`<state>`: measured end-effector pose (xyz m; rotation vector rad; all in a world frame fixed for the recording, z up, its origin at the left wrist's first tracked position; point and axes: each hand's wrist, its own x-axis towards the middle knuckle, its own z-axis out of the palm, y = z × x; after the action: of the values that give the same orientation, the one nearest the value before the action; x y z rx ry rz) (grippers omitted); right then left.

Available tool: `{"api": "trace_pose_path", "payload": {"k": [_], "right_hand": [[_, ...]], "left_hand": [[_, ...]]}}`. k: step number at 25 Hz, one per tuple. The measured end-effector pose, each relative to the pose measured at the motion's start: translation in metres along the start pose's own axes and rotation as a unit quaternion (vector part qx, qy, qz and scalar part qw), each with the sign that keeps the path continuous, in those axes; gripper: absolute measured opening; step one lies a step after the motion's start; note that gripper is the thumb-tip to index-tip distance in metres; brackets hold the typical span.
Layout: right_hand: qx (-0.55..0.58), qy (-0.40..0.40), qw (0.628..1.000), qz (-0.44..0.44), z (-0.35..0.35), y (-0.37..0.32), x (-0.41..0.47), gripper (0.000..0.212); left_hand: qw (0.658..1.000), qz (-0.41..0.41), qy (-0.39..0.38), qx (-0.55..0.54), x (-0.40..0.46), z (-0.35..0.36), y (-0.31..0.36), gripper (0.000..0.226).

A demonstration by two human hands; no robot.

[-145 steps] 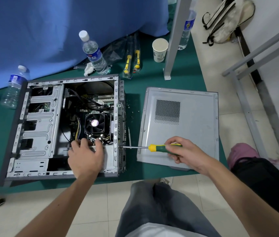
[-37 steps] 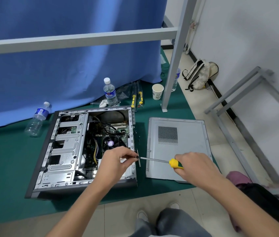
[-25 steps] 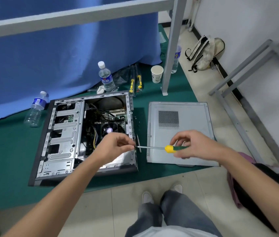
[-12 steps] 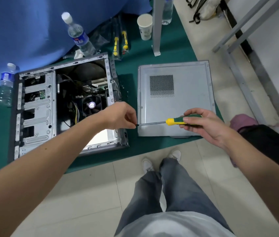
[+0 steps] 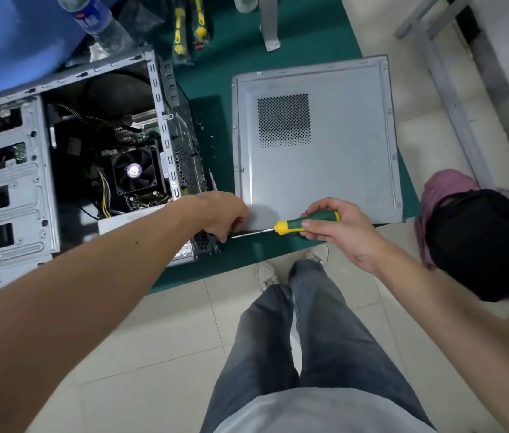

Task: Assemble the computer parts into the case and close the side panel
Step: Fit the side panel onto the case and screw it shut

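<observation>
The open computer case (image 5: 12, 182) lies on its side on a green mat (image 5: 309, 29), its CPU fan (image 5: 134, 171) showing inside. The grey side panel (image 5: 340, 157) lies flat to its right. My right hand (image 5: 337, 232) grips the green-and-yellow handle of a screwdriver (image 5: 296, 225), its shaft pointing left. My left hand (image 5: 225, 215) is at the case's rear lower corner with its fingers curled at the shaft's tip; what they pinch is hidden.
A water bottle (image 5: 97, 20) and two bagged yellow tools (image 5: 189, 29) lie behind the case. A metal frame leg (image 5: 270, 23) stands on the mat. A black and pink bag (image 5: 481, 235) sits at the right. My legs and shoes (image 5: 267, 275) stand on the tiled floor.
The view has tilted down and closer. Both hands stay at the case's rear corner, the right still holding the screwdriver, the left still at its tip.
</observation>
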<state>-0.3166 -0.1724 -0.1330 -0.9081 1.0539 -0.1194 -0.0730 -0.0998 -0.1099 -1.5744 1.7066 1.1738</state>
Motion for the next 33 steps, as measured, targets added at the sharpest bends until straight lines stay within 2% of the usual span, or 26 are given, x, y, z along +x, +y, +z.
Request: {"api": "trace_pose_path", "payload": {"k": [8,12,17,23,26,28,29,31,32,33], "right_hand": [[-0.002,0.006,1.000,0.017,0.009,0.025,0.015,0.016],[0.008,0.009,0.999,0.030,0.012,0.032,0.015,0.016],[0.024,-0.011,0.997,0.073,0.008,0.037,0.019,0.017],[-0.049,-0.012,0.998,0.049,0.016,0.033,0.025,0.013],[-0.110,-0.039,0.993,0.036,0.012,0.022,0.031,0.018],[-0.141,-0.021,0.990,0.020,0.012,0.019,0.032,0.016],[-0.159,-0.005,0.987,0.019,0.013,0.017,0.031,0.014],[-0.214,0.020,0.976,0.024,0.019,0.016,0.032,0.021],[-0.244,0.026,0.969,0.025,0.021,0.015,0.033,0.023],[-0.261,0.027,0.965,0.023,0.023,0.013,0.033,0.020]], "left_hand": [[0.998,-0.002,-0.053,0.029,0.024,0.020,-0.010,0.023],[0.998,0.000,-0.053,0.039,0.026,0.024,-0.012,0.022],[0.997,0.003,-0.075,0.028,0.026,0.021,-0.015,0.025],[0.997,-0.008,-0.068,0.033,0.016,0.018,-0.006,0.031],[0.996,-0.040,0.022,0.079,-0.003,0.009,0.006,0.032],[0.981,-0.039,0.173,0.082,-0.025,0.008,0.008,0.032],[0.958,-0.032,0.277,0.069,-0.038,0.013,0.007,0.028],[0.875,-0.073,0.479,-0.019,-0.065,0.032,0.002,0.021],[0.824,-0.131,0.545,-0.082,-0.076,0.044,0.001,0.020],[0.782,-0.206,0.569,-0.147,-0.084,0.056,-0.001,0.025]]}}
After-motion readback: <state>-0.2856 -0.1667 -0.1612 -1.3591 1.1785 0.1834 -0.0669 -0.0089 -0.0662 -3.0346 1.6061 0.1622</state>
